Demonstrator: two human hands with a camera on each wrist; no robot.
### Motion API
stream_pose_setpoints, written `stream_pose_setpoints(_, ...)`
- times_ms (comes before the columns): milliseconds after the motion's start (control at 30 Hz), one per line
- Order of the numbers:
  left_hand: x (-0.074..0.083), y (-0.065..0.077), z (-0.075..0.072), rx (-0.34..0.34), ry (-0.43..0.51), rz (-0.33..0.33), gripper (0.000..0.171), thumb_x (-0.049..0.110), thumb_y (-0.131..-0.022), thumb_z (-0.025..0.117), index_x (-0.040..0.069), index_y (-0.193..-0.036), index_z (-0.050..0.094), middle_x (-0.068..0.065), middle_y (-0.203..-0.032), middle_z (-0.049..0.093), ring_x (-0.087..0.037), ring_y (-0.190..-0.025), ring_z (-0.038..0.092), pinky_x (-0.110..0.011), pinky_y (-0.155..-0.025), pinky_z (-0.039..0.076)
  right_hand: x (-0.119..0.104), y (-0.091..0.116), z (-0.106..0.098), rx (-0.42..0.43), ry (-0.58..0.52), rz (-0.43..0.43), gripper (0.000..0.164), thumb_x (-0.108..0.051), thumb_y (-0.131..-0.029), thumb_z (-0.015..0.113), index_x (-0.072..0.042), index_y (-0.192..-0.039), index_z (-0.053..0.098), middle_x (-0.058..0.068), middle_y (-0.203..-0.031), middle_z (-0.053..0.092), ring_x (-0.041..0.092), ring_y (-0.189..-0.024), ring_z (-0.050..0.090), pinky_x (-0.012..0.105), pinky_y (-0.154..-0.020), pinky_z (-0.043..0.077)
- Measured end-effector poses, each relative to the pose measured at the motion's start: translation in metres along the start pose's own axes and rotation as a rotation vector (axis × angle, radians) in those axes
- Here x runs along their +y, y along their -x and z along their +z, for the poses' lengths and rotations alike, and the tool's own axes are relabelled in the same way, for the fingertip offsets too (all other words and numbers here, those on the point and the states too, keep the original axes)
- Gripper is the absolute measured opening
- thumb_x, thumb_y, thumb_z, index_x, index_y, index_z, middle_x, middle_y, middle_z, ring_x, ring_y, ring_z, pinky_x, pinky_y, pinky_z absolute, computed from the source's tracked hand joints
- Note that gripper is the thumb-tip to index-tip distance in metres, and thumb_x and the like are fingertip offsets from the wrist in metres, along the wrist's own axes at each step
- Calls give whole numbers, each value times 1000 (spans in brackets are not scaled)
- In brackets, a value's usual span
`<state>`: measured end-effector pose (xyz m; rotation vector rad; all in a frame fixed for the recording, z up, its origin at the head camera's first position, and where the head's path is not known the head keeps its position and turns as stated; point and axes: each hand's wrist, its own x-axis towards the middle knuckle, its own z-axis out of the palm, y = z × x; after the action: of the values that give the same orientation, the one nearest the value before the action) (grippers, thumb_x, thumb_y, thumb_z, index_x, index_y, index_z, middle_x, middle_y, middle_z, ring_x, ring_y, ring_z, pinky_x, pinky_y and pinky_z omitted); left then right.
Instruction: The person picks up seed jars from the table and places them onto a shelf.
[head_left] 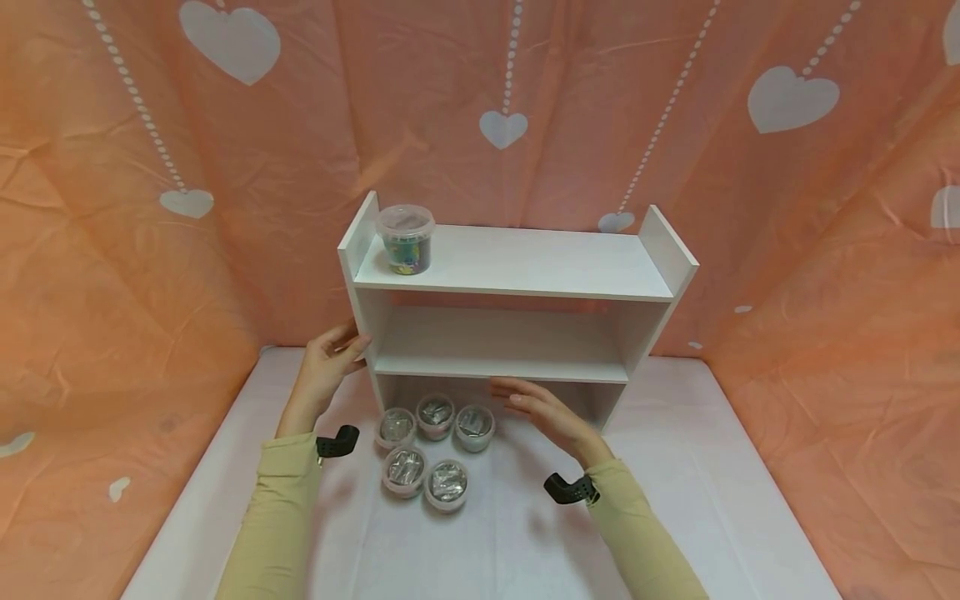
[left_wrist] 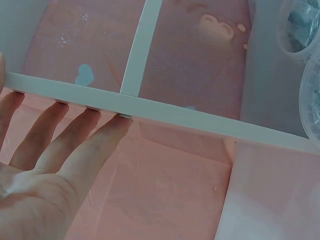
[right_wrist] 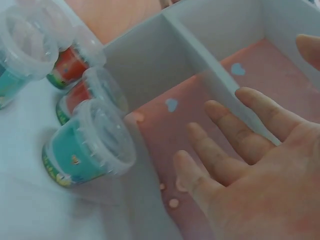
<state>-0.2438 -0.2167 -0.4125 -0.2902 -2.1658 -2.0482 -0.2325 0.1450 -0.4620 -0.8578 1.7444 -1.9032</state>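
Observation:
A white open-backed shelf unit point(head_left: 540, 260) stands on the table against the rear cloth. At its left side panel is my left hand point(head_left: 327, 367). In the left wrist view, the outstretched fingers point(left_wrist: 82, 127) touch the edge of that panel point(left_wrist: 185, 118). My right hand point(head_left: 551, 417) hovers before the lower part of the unit, fingers extended, holding nothing. Several small clear-lidded tubs point(head_left: 447, 483) stand clustered on the table between the hands. The right wrist view shows a teal tub point(right_wrist: 75, 150) and a red tub point(right_wrist: 70, 67) among them.
A larger lidded tub point(head_left: 406, 243) with colourful contents stands at the left end of the top board. Orange cloth point(head_left: 435, 108) with white hearts hangs behind and at both sides. White covering point(head_left: 720, 467) lies over the table.

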Motion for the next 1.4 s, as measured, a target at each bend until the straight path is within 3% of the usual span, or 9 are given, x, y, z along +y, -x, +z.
stream_pose_setpoints(367,1,0,1,-4,-1,-9,54,19,-96,60,0,-143,42,-23,-139,45,-15,-109,57,-27,-81,54,23,-2,-1,12,-63,53,51,-13,-100,44,10,-144,32,32,-147,25,41,-137,22,54,-114,11)
stream_pose_setpoints(933,2,1,0,-4,-2,-15,54,19,-96,60,-1,-143,42,-24,-139,44,-11,-107,56,-30,-84,54,49,-11,2,39,-98,26,52,-10,-99,41,19,-141,26,39,-143,24,49,-135,21,59,-112,10)
stream_pose_setpoints(1400,2,0,1,-8,-3,-16,55,19,-96,60,-1,-143,41,-24,-140,44,-14,-110,56,-29,-83,54,64,-15,0,59,-70,62,51,-11,-101,40,15,-143,28,34,-146,27,39,-138,23,50,-115,14)
